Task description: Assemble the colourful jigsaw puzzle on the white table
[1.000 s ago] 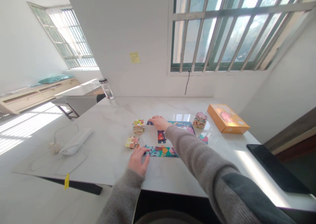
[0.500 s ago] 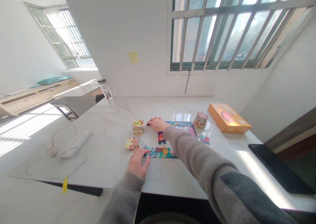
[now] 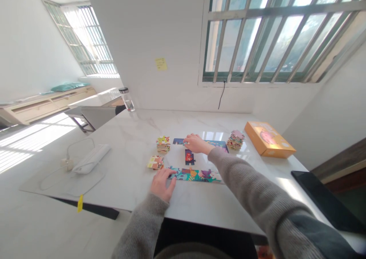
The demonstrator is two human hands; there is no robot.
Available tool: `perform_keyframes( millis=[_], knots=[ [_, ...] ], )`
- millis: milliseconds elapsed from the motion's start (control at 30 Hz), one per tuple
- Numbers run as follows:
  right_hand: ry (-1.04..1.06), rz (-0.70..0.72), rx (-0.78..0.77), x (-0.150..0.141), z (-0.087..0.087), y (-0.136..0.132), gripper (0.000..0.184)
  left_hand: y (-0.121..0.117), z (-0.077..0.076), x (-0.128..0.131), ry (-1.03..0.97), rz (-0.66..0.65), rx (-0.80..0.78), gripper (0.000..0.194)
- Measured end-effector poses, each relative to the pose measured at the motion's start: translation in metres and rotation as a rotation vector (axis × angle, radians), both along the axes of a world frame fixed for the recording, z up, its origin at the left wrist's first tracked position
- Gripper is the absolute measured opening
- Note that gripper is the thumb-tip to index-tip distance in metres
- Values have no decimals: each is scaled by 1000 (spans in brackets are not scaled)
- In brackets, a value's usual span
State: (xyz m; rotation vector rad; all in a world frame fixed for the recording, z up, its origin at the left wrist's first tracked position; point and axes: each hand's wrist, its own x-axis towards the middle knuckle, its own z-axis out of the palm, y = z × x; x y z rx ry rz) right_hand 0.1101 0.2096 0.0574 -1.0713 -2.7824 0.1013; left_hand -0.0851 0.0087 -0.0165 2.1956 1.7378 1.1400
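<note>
Puzzle strips (image 3: 198, 175) in teal, orange and purple on a white tabletop (image 3: 120, 148)
Left hand (image 3: 162, 184) spread at their end; right hand (image 3: 195, 142) bent over dark-blue pieces (image 3: 178, 141), grip unclear.

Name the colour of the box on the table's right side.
The cardboard box is orange, showing best in the head view.

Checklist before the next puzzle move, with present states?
1. Colourful cardboard bottom row continuous where visible: ok.
2. Bare left hand at that row's left end: ok.
3. Dark-blue cardboard piece with red figure joined to bottom row: not ok, white tabletop between.
4. Grip of bare right hand on dark-blue cardboard top-left section: cannot tell, fingers hide it.
5. Orange cardboard box away from hands: ok.
</note>
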Motion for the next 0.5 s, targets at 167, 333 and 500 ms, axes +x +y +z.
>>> perform_keyframes(
  millis=[167,333,500],
  knots=[
    [58,123,-64,32,-2,-25,31,0,3,3,-11,5,13,23],
    [6,145,-113,45,-11,-45,51,-2,9,9,-84,48,63,23],
    [-41,103,-166,42,-10,-44,52,-3,9,4,-174,67,52,22]
  ],
)
